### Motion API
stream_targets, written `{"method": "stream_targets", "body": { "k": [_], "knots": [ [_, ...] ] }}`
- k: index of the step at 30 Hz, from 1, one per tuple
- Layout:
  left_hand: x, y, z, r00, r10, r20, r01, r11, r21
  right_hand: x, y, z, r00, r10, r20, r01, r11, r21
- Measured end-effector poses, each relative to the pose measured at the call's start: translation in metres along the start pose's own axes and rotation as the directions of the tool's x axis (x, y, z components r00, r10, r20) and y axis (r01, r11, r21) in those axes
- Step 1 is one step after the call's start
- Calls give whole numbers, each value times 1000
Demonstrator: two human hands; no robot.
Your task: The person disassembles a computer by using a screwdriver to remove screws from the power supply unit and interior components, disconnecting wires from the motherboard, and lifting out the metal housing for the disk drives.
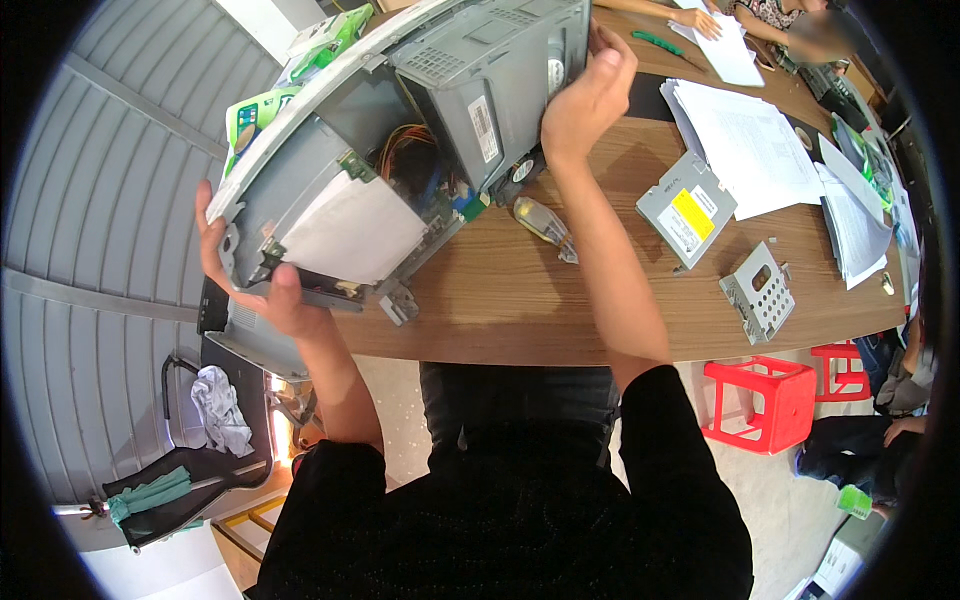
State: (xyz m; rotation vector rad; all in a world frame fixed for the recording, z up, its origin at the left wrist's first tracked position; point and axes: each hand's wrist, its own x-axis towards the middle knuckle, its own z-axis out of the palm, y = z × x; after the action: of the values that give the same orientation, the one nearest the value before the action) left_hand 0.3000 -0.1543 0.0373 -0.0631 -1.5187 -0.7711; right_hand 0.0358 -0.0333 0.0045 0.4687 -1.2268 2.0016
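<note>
An open grey computer case (470, 60) is tilted up above the table between my two hands. My left hand (285, 300) grips its lower left corner, thumb on the near edge and fingers around the outer side. My right hand (592, 100) clasps the right end, with its fingers partly hidden behind the metal. Inside the case show bundled coloured wires (408, 145) and a white sheet-like piece (355, 232). Below the case, near my right forearm, lies a screwdriver (540, 218) with a clear yellowish handle. A small metal piece (399, 304) is beside the case's lower edge.
To the right on the wooden table (480, 320) lie a metal drive (688, 212) with a yellow label, a perforated metal bracket (760, 290) and stacked papers (750, 150). Another person's hand (698, 22) rests on paper at the far side. Red stools (765, 400) stand beyond the table's near edge.
</note>
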Motion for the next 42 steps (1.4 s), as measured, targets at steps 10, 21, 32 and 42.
{"method": "stream_targets", "body": {
  "k": [10, 21, 32, 42],
  "knots": [
    [-15, 18, 11, 998, 17, -53, -6, 982, 191, -46, -27, 11, 975, -48, 215, 69, 993, -91],
    [-23, 34, 33, 988, 149, 35, -150, 896, 418, -47, -36, 1, 958, 5, 288, 18, 997, -75],
    [-13, 17, 2, 986, 149, 78, -161, 970, 182, -103, -122, -81, 683, 2, 731, 56, 997, -55],
    [23, -13, 18, 968, 144, 207, -25, 872, -488, -117, -144, -49, 528, 59, 847, 162, 972, -168]
  ]
}}
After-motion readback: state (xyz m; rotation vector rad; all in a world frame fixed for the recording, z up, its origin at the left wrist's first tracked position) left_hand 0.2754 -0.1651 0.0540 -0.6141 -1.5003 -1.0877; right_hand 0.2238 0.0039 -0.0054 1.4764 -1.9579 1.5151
